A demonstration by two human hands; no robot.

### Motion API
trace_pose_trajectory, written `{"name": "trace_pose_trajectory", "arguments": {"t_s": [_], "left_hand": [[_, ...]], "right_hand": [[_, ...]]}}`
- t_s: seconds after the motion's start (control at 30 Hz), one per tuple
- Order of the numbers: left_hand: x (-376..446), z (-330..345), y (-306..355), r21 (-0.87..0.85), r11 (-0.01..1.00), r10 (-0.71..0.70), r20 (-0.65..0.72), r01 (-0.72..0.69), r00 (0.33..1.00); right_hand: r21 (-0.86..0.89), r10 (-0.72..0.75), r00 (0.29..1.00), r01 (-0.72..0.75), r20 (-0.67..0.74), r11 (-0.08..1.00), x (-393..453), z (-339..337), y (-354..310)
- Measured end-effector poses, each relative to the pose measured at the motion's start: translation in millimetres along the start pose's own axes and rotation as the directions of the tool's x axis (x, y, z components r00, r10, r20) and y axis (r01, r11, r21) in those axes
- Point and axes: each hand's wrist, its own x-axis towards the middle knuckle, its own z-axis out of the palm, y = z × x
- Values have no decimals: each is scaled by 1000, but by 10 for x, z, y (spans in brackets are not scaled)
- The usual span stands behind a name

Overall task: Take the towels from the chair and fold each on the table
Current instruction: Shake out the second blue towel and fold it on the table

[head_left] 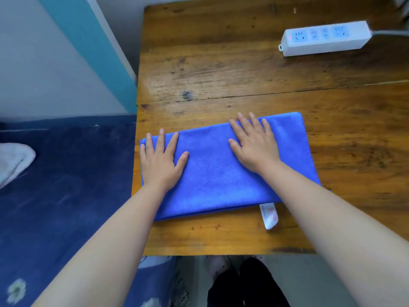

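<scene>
Head view — blue towel (221, 169) lengthwise left-right

Left grip (162, 160), right grip (254, 145) flat, fingers spread.

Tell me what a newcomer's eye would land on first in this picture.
The bright blue towel, folded into a long band near the front edge of the wooden table, draws the eye first. The left hand and right hand press flat on it, fingers spread. A white power strip lies at the far right.
</scene>
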Motion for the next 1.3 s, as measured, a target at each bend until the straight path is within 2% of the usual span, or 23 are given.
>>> {"name": "trace_pose_trajectory", "arguments": {"t_s": [0.13,0.27,0.37,0.43,0.53,0.63,0.7,0.83,0.9,0.97,1.1,1.2,1.3], "left_hand": [[31,-16,-27,-104,977,-185,21,187,982],[48,-51,-22,-78,975,-201,80,207,976],[-1,-124,58,-4,980,-198,67,199,978],[-49,-168,152,17,991,-128,-28,129,991],[-65,-212,350,25,998,60,-98,-58,993],[-8,-236,655,-2,964,266,-103,-267,959],[32,-312,936,-1,945,326,-41,-326,945],[213,-376,1533,20,934,352,112,-356,929],[316,-388,1823,21,926,368,170,-377,914],[415,-414,2016,-12,925,372,231,-379,899],[529,-448,2338,-13,901,414,322,-434,851],[569,-539,2471,-121,919,392,385,-375,836],[641,-732,2645,-274,925,354,371,-263,859]], "right_hand": [[39,161,986,-159,-43,987,-41,-65,437],[171,355,934,-345,-32,923,-167,-125,832],[210,390,921,-381,-4,900,-326,-137,953],[277,408,913,-389,-15,879,-486,-136,936],[314,452,886,-404,-97,859,-820,-130,792],[280,500,866,-480,-2,832,-1089,-101,627],[262,515,854,-516,77,816,-1184,-103,517],[322,553,795,-606,248,727,-1188,-144,440],[403,582,758,-651,295,643,-1142,-179,490],[436,586,744,-665,321,606,-1094,-195,510],[506,529,751,-658,395,558,-1072,-193,632],[588,510,764,-637,395,499,-1037,-236,805],[657,501,804,-570,321,493,-936,-337,1137]]}}
